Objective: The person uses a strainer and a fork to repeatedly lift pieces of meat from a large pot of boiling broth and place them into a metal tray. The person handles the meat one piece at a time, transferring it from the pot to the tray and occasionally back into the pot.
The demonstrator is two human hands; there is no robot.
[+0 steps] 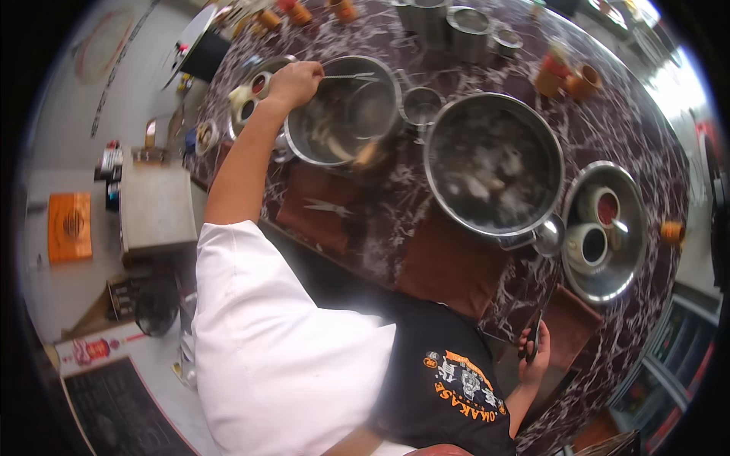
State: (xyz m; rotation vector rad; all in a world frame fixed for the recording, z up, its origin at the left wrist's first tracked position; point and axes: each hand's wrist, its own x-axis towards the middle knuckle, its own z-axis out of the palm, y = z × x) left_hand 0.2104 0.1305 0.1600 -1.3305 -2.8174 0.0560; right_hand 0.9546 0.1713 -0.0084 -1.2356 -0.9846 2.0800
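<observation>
Stretched out over the left steel pot (288, 134), my left hand (293, 84) grips a thin twisted metal fork (349, 76) whose pronged end points right. Pale pieces (336, 145) lie in that pot's steaming liquid, and a blurred wooden-coloured object (366, 153) is at its near rim. Low on the right, my right hand (534, 347) is closed around the dark handle of a bladed tool (534, 339), which looks like scissors; its blade points away from me. The right steel pot (562, 165) holds pale pieces in dark, steaming liquid.
A steel basin (634, 268) with two sauce cups stands right; another partly shows behind my left forearm. A metal scissor-like tool (329, 206) lies on a brown cloth (296, 199). A small steel pot (422, 105) sits between the big ones. Steel canisters (469, 34) line the marble-patterned table's far side.
</observation>
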